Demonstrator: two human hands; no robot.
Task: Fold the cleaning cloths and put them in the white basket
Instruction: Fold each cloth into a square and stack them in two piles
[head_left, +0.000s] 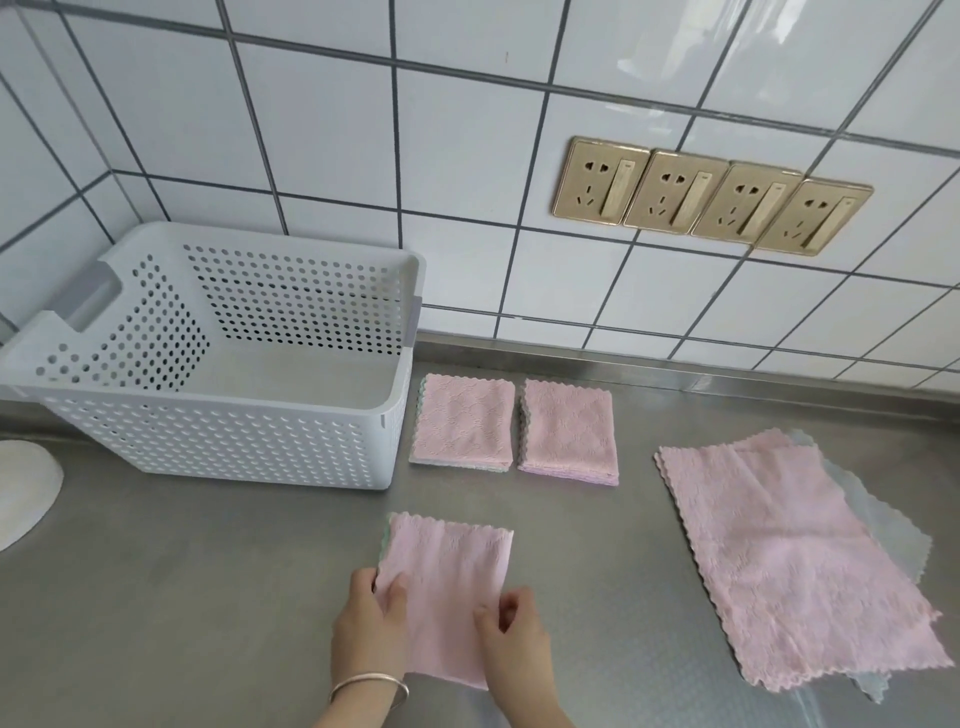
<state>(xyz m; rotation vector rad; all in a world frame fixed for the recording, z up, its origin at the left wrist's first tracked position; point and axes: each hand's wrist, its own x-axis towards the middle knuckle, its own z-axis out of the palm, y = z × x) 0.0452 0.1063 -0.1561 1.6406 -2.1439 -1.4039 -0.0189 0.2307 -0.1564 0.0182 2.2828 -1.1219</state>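
While both hands work at the near edge of a grey metal tabletop (208, 597), a pink cleaning cloth (447, 577), folded into a narrow strip, lies flat in front of the person. A thin green edge shows along its left side. The left hand (371, 618) has its grip on the cloth's left edge, with the thumb on top of the fabric and the fingers curled round the side. A silver bangle (371, 683) circles that wrist. The right hand (514, 636) pinches the lower right part of the same cloth between thumb and curled fingers.

Farther back, two folded cloths sit side by side, close together: the left folded cloth (462, 423) lies just beside the basket, and the right folded cloth (569, 431) lies next to it. Both are pink on top.

To the right, well apart from the hands, an unfolded pink cloth (795, 561) lies spread out and slightly askew on top of a pale grey cloth (883, 530), whose edge peeks out along the right side.

A white basket (218, 441) with perforated walls stands at the back left of the tabletop, near the tiled wall (363, 130). No cloth is visible inside it. A row of four gold wall sockets (711, 195) is mounted on the tiles to the right. Part of a round white object (23, 488) shows at the left edge.
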